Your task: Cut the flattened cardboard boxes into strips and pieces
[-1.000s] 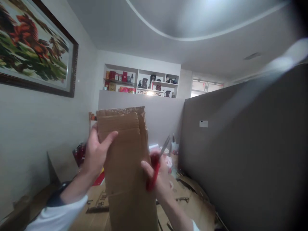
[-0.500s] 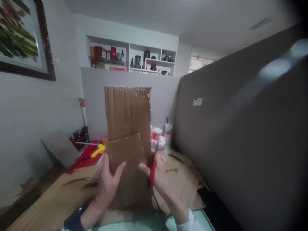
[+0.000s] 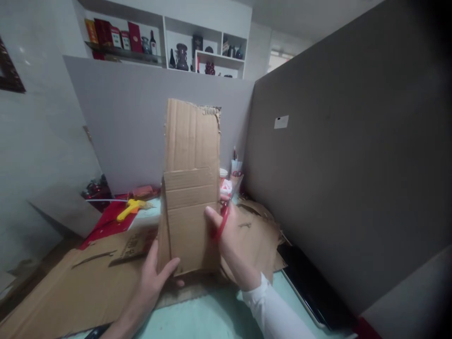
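Two overlapping pieces of corrugated cardboard stand upright before me. The taller piece (image 3: 192, 141) has a torn top edge; the smaller piece (image 3: 190, 226), with creases across its upper part, lies against its near face. My left hand (image 3: 155, 273) grips the lower left edge, thumb in front. My right hand (image 3: 229, 230) holds the right edge, its thumb pressed on the smaller piece. Red-handled scissors (image 3: 222, 221) are also in my right hand, blades pointing up and away. The far-side fingers are mostly hidden by the cardboard.
A yellow glue gun (image 3: 129, 208) lies at the left beyond a large cardboard sheet (image 3: 102, 292). More cardboard (image 3: 257, 240) is spread on the right, beside a black flat object (image 3: 318, 287). A cup (image 3: 223, 173) and a pen holder (image 3: 236, 172) stand behind. Grey partitions (image 3: 335, 155) enclose the table.
The smaller piece now shows a creased face instead of a plain one. My left hand has slid to the lower left edge. The view has tipped downward.
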